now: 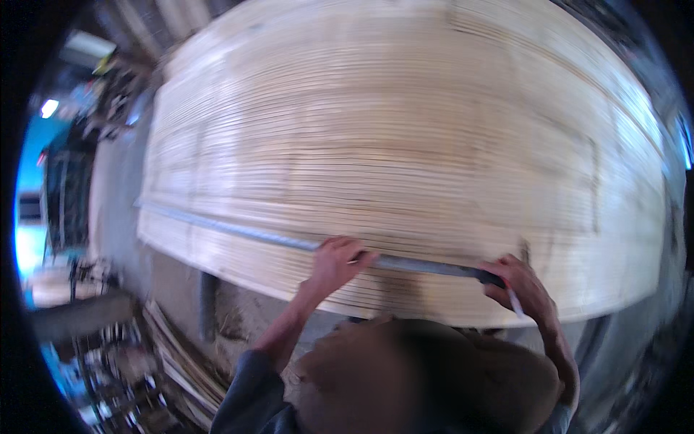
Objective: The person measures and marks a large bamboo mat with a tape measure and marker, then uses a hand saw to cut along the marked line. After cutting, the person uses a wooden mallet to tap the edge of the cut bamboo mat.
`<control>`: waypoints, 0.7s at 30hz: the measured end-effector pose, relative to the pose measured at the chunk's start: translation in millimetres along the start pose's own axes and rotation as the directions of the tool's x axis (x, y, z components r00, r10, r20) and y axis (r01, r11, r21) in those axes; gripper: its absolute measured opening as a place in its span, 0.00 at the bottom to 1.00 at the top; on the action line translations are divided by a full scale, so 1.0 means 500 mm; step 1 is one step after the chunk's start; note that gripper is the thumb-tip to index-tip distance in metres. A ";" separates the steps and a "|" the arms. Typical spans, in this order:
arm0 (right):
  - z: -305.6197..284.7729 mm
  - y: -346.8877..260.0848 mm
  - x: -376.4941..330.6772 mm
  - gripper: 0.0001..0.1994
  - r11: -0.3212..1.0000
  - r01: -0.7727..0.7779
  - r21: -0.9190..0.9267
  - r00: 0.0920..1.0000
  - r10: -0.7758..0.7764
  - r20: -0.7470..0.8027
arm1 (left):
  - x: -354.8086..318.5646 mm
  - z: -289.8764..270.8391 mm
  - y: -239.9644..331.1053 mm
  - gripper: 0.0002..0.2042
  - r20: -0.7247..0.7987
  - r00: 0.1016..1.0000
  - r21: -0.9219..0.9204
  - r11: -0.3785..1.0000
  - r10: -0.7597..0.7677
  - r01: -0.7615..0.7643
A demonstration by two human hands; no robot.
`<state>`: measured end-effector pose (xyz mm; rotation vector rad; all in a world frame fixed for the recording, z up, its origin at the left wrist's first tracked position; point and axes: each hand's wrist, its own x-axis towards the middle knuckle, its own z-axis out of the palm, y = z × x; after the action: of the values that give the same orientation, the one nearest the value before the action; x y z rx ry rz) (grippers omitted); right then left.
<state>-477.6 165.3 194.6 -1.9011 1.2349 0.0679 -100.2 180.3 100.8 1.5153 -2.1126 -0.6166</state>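
A long, narrow grey metal strip (426,266) runs across the near part of a large pale wooden panel (361,173), from its left edge toward the right. My left hand (338,262) is closed over the strip near its middle, fingers bent around it. At the strip's right end, my right hand (522,288) grips a dark end piece (490,277). A thin white pen-like stick (515,302) with a bit of red pokes out from that same hand; motion blur hides its exact kind. The panel's surface carries many fine parallel lines.
Below the panel's near left edge stands a dark support leg (207,305). Long wood strips (181,358) lie on the floor at the lower left. Blurred clutter (108,108) fills the far left, and more boards (163,22) lie beyond the panel.
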 end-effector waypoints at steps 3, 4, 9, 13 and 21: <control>-0.010 0.021 -0.005 0.25 0.993 0.090 -0.071 0.985 -0.099 -0.144 | 0.055 -0.003 -0.008 0.14 -0.043 0.998 -0.020 0.999 0.037 -0.038; -0.020 0.018 0.001 0.24 0.996 0.080 -0.036 0.986 -0.085 -0.142 | 0.076 -0.008 -0.004 0.14 0.021 0.999 0.035 0.998 0.045 -0.046; -0.033 0.052 0.032 0.24 0.994 0.032 0.106 0.981 -0.011 -0.193 | 0.117 -0.006 -0.008 0.16 0.103 0.995 0.079 0.997 0.020 -0.028; -0.057 0.060 0.047 0.24 0.996 0.030 0.087 0.978 -0.012 -0.206 | 0.132 0.021 -0.014 0.16 0.089 0.996 0.064 0.998 -0.004 -0.001; -0.076 0.025 0.052 0.24 1.000 -0.006 0.028 0.986 0.011 -0.164 | 0.131 0.033 -0.015 0.17 0.083 0.996 0.025 1.000 -0.012 0.010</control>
<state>-488.4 118.8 199.4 -1.9082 1.3467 -0.1028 -123.1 117.1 90.3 1.5395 -2.1825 -0.6709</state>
